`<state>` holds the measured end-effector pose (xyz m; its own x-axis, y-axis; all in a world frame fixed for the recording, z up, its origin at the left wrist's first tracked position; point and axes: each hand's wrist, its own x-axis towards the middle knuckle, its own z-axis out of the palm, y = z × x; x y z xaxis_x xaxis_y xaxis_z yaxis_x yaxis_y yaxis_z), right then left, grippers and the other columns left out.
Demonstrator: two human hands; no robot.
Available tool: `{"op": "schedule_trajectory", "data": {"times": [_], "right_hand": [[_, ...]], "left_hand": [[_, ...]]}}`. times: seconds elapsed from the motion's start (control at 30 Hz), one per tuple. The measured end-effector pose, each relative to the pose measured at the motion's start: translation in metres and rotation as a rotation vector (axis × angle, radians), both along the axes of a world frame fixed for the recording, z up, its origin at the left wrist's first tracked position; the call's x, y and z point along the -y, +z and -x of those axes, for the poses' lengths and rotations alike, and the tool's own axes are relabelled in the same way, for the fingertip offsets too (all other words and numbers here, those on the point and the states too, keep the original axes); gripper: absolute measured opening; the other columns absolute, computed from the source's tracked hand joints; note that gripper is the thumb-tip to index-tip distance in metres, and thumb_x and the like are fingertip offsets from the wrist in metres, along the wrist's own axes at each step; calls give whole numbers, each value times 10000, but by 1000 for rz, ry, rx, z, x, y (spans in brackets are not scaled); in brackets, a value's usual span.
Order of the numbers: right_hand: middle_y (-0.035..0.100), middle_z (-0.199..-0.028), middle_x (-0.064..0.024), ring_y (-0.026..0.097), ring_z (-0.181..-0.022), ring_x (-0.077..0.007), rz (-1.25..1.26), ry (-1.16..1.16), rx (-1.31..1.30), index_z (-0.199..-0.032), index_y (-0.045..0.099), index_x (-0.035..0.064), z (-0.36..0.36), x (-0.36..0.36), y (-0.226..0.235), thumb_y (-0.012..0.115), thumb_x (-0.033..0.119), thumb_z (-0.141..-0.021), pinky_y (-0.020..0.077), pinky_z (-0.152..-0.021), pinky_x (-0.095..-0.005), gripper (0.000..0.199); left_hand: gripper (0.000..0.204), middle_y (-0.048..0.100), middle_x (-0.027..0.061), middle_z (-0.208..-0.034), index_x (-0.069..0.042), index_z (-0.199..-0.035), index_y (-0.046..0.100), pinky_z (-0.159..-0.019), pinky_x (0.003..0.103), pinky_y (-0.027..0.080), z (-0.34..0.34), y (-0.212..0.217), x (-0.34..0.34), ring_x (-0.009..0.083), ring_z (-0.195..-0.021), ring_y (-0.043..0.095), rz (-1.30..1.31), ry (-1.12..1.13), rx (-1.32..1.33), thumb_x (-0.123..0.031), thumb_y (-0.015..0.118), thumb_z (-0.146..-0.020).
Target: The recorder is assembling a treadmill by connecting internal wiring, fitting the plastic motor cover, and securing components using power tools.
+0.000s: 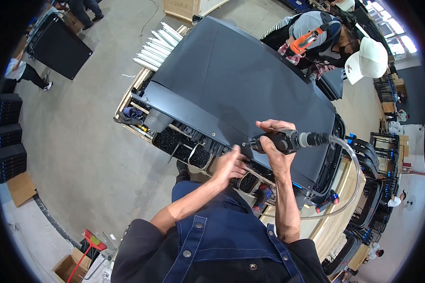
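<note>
My right hand (279, 150) is wrapped round a black air screwdriver (288, 141), held sideways above the front part of a large dark grey panel (250, 80). Its bit points left, toward my left hand. A clear hose (356, 165) loops from the tool's back end down to the right. Just below and left of the bit, my left hand (227, 167) hovers at the panel's front edge, fingers apart and slightly blurred, with nothing visible in them. Under that edge stand bins of small black screws (199, 158), one of them below my left hand.
Across the panel a person in a white cap (367, 60) bends over, near an orange power tool (308, 40). White tubes (159, 46) lie at the far left corner. Another power tool (327, 202) sits at the right. Stacked black parts (10, 141) stand along the left.
</note>
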<state>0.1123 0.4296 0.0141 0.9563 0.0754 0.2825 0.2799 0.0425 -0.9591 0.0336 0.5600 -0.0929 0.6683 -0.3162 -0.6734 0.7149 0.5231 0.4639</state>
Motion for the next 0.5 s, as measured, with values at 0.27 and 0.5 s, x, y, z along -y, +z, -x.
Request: {"op": "schedule_trajectory", "data": {"times": [0.27, 0.5], "right_hand": [[673, -1036, -135, 665, -1127, -301, -38, 329, -14, -1111, 546, 2, -16, -2, -4, 657, -201, -736, 527, -1025, -460, 441], [668, -1228, -192, 631, -1203, -303, 31, 173, -69, -1158, 545, 31, 7, -5, -16, 683, -136, -767, 479, -1051, -415, 447]], "left_hand": [[554, 669, 161, -970, 78, -1051, 527, -748, 329, 598, -20, -48, -45, 213, -825, 697, -411, 410, 287, -460, 640, -982], [630, 686, 184, -1009, 122, -1137, 524, -766, 335, 597, -23, -58, -50, 227, -838, 707, -459, 386, 362, -486, 602, -994]]}}
